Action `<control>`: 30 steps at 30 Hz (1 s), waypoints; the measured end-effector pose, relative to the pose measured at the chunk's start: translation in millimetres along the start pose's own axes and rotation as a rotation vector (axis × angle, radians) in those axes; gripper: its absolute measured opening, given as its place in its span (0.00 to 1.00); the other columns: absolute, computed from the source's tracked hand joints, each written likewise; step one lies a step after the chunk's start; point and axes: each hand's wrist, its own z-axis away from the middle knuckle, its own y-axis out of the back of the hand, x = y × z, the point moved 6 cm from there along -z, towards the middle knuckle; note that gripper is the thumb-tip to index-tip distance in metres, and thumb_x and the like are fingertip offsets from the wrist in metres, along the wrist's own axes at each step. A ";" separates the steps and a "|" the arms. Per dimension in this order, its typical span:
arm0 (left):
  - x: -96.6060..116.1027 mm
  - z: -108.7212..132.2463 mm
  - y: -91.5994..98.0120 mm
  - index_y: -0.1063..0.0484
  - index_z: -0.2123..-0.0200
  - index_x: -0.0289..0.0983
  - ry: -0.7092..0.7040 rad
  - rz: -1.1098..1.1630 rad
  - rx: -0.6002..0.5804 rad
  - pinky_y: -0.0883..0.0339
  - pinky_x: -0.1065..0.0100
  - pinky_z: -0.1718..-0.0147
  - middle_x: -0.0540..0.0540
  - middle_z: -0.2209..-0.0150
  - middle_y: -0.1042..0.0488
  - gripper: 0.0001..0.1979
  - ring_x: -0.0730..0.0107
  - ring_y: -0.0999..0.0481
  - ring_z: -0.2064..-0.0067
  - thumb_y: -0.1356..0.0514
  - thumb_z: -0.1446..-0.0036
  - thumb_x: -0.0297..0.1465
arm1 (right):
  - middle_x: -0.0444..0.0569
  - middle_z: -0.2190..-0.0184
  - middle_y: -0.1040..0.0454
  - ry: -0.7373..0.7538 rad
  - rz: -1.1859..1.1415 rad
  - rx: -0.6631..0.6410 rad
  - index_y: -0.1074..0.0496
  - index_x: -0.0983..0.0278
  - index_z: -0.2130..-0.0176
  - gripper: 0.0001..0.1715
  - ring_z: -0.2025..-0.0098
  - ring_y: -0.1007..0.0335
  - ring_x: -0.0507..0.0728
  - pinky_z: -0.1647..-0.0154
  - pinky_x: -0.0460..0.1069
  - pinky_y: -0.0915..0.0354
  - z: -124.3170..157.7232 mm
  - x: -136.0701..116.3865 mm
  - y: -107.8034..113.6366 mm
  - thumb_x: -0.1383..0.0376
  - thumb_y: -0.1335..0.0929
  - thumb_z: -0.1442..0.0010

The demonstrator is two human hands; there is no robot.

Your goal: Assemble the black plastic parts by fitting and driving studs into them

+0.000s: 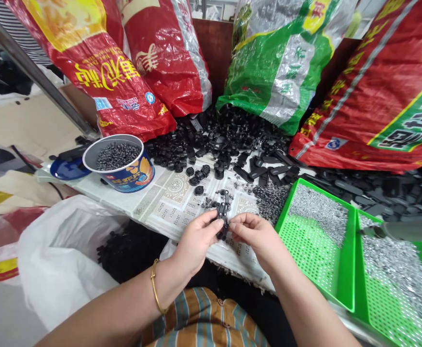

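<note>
At the near edge of a crowded workbench [176,205], a person's left hand [195,241] and right hand [257,235] meet on a short strip of linked black plastic parts [224,212], the fingertips of both pinching its lower end just above the tabletop. A gold bangle [155,288] circles the left wrist. Below left, a white bag [66,260] gapes open beside the bench. Right of the hands sit two green mesh trays [344,270] heaped with small silvery metal pieces. Farther back on the left, a paper bowl [124,176] holds dark pellets, a blue lid [66,169] just beside it. Behind them a heap of loose black parts [218,137] spills across the bench from beneath red and green sacks [279,62].
</note>
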 end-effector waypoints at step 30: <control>-14.4 13.4 -29.2 0.30 0.65 0.32 0.283 0.338 -0.416 0.33 0.68 0.69 0.47 0.74 0.29 0.09 0.75 0.28 0.73 0.41 0.53 0.22 | 0.47 0.67 0.26 -0.055 -0.406 -0.030 0.29 0.62 0.60 0.17 0.69 0.32 0.50 0.66 0.45 0.36 7.7 16.8 -1.3 0.57 0.31 0.49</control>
